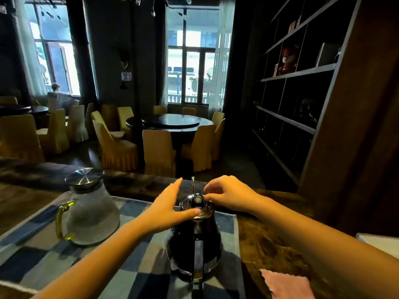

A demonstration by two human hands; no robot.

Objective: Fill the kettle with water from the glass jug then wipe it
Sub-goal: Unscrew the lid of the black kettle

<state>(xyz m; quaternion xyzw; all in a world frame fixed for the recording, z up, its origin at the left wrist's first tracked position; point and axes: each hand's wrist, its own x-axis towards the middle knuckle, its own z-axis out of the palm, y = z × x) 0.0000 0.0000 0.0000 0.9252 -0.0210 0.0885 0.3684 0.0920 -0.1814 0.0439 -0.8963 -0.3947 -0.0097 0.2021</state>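
The right hand (226,196) pinches its fingertips together on the small knob of the lid of a dark, round-bellied metal kettle (195,240), while the left hand (170,207) lies open and flat, thumb resting on the lid's shiny rim. The kettle stands on a blue and grey checked cloth (64,262) covering the dark wooden worktop (269,244). To its left on the same cloth stands a textured glass jug (90,214) with a steel lid and yellow-green handle, and a pink cloth (288,284) lies at the lower right

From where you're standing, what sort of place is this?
Most likely a restaurant or banquet hall: round dining tables ringed by chairs in yellow covers, tall windows, and a wall of display shelves on the right.
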